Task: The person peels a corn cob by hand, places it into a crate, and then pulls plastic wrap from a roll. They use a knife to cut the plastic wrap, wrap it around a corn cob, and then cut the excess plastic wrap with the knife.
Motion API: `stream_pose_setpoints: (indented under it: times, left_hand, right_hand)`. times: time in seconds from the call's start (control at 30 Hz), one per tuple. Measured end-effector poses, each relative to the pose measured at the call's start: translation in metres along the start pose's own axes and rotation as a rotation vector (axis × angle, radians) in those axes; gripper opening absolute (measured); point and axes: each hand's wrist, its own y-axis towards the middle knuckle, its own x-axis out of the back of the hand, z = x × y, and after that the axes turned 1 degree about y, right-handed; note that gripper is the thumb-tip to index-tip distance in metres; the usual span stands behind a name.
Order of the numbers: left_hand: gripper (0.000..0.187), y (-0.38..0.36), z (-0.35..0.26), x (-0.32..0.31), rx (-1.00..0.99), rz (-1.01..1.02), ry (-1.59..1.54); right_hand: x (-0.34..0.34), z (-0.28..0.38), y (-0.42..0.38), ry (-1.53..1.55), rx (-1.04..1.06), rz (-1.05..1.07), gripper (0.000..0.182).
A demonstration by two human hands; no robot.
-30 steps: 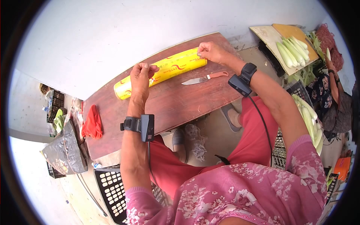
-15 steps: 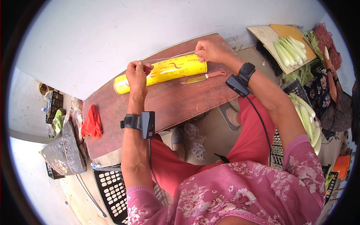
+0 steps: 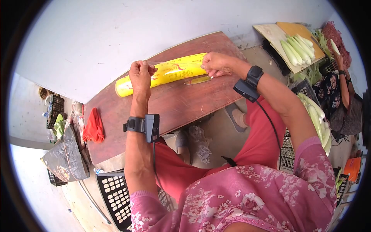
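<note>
A pale wall point(image 3: 116, 31) rises behind the reddish-brown table point(image 3: 174, 102), with a red cloth point(image 3: 93, 127) at its left end. To your right, pale vegetables point(image 3: 296, 51) lie on a board point(image 3: 267, 31), and another person's hand point(image 3: 338, 60) holds one more nearby.

The yellow roll point(image 3: 166, 75) lies along the far side of the table, slightly aslant. Your hands are apart: the left hand point(image 3: 140, 77) appears to pinch one end of the clear film point(image 3: 174, 63), and the right hand point(image 3: 217, 63) the other, near the roll's right end. The knife point(image 3: 197, 81) lies just on your side of the roll, its handle mostly hidden by your right hand; you can't tell whether your fingers touch it.

The step in hand looks like holding film stretched out over the roll. From here, any move calls for even tension, a firm pinch at both ends, and care with your right fingers so close to the knife.
</note>
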Motion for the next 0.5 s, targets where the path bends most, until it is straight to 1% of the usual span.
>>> stream_pose_setpoints:
  times: [0.03,0.13,0.23,0.33,0.37,0.43,0.5]
  left_hand:
    - [0.012,0.000,0.000,0.000,-0.002,0.000,0.010]
    - [0.013,0.003,0.002,0.001,-0.015,0.000,0.033]
    - [0.014,0.002,-0.001,0.003,-0.013,0.007,0.017]
    - [0.013,0.001,0.000,0.012,-0.032,0.043,-0.049]
    - [0.013,0.002,0.001,0.016,-0.043,0.060,-0.076]
    - [0.014,-0.004,-0.006,0.019,-0.067,0.139,-0.006]
    - [0.014,-0.012,-0.013,0.027,-0.084,0.242,0.077]
  right_hand:
    - [-0.001,0.000,-0.001,-0.012,-0.024,0.008,0.017]
    - [-0.001,0.001,0.001,-0.090,0.000,0.033,0.018]
    - [-0.001,-0.001,0.007,-0.022,0.020,0.050,0.019]
    - [0.003,-0.005,0.007,0.111,0.123,-0.074,0.021]
    - [0.005,-0.006,0.006,0.149,0.156,-0.067,0.022]
    - [0.013,-0.013,0.012,0.226,0.221,-0.054,0.023]
    - [0.017,-0.020,0.017,0.266,0.290,0.048,0.022]
